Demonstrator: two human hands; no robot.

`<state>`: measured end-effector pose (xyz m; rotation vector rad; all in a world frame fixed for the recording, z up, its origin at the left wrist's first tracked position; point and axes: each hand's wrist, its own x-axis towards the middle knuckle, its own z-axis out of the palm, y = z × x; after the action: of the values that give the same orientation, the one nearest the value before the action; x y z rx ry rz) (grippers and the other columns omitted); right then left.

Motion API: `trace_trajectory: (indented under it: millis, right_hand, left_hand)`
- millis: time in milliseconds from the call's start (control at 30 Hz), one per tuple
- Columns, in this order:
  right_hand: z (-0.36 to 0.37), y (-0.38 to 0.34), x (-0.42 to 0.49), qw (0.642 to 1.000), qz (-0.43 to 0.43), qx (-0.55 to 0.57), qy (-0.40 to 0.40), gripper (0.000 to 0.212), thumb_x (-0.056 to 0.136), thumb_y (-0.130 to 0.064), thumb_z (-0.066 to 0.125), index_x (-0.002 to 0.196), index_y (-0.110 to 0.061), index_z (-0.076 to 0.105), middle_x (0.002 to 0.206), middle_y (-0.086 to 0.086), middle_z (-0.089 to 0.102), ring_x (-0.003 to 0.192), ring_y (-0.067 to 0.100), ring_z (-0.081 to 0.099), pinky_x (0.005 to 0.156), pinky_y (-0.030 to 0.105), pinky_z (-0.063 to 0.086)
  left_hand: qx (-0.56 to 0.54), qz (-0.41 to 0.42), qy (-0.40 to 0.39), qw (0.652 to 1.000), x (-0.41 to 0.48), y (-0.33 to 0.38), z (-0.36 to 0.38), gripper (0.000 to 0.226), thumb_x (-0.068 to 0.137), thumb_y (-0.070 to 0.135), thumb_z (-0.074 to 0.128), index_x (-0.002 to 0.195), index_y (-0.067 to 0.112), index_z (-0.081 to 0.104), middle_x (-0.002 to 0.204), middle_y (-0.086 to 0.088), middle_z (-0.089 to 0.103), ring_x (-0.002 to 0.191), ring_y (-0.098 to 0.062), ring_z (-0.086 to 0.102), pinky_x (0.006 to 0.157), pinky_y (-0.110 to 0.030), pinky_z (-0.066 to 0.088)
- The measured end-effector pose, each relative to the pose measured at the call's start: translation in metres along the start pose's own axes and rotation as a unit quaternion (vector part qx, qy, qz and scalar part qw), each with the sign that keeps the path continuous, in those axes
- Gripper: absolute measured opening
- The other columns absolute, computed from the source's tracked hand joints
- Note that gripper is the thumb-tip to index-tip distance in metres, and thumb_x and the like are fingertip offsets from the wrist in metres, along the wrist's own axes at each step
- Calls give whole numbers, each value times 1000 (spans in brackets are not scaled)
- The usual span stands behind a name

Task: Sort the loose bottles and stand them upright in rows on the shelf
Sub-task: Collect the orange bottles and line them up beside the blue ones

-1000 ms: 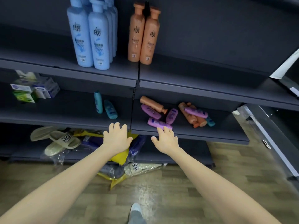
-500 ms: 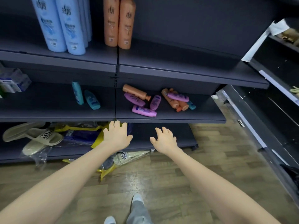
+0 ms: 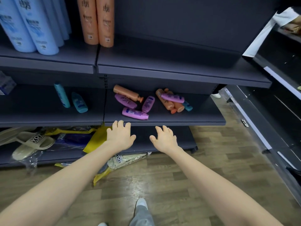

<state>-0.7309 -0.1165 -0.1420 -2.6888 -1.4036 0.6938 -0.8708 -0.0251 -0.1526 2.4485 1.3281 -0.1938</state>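
**A:** What has shifted in the last second?

**B:** Both hands have come back from the bottles. A second ago the right fingertips reached over the shelf's front edge, up to the nearest purple bottle. Now the right hand hangs in front of and below that edge, touching nothing.

**A:** And the left?

**B:** The left hand is palm down with its fingers spread and slightly bent. Its fingertips are level with the front lip of the middle shelf, but I cannot tell whether they touch it. It holds nothing. The right hand is just as loose, thumb out and empty. Both bare arms stretch forward.

**A:** Where are the bottles?

**B:** They lie loose on the right half of the middle shelf. There are four purple bottles and some orange bottles. One purple bottle lies across the orange ones at the right, with a small teal bottle just beside them. On the left half are two teal bottles, and one of them stands upright.

**A:** Any writing?

**B:** The labels there are too blurred to read. The tall blue bottles and tall orange bottles on the upper shelf carry dark characters I cannot make out. The slippers below show "TOY" with a smaller "STORY".
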Motion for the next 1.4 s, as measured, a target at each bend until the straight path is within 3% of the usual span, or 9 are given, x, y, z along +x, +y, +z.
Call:
trace_trajectory:
  millis: [400,800,1233,1400]
  right_hand:
    - [-9,49,82,996,-56,19,-61,58,97,-38,39,149,-16,23,157,12,13,145,29,9,113,49,19]
    - [33,50,149,989,-76,43,-116,58,97,-37,39,149,-16,24,157,13,15,144,31,9,114,51,18]
    - [70,35,240,991,-76,90,-67,59,96,-37,44,149,-18,24,156,12,17,143,30,14,115,45,19]
    - [86,30,278,992,-84,89,-30,55,94,-35,48,144,-17,32,152,10,24,138,32,21,113,41,22]
  left_hand:
    - [-17,-78,-21,997,56,50,32,59,94,43,45,142,15,28,151,-14,21,142,-32,12,107,-46,27]
    - [-98,-117,-42,987,105,46,79,61,94,40,48,145,15,26,152,-14,20,143,-30,12,112,-45,23]
    - [-121,-54,16,991,199,9,111,58,95,36,47,145,15,27,153,-12,16,144,-27,8,114,-42,18]
    - [-104,-17,38,994,235,-1,123,57,96,36,44,146,16,24,153,-10,16,142,-25,11,112,-38,18]
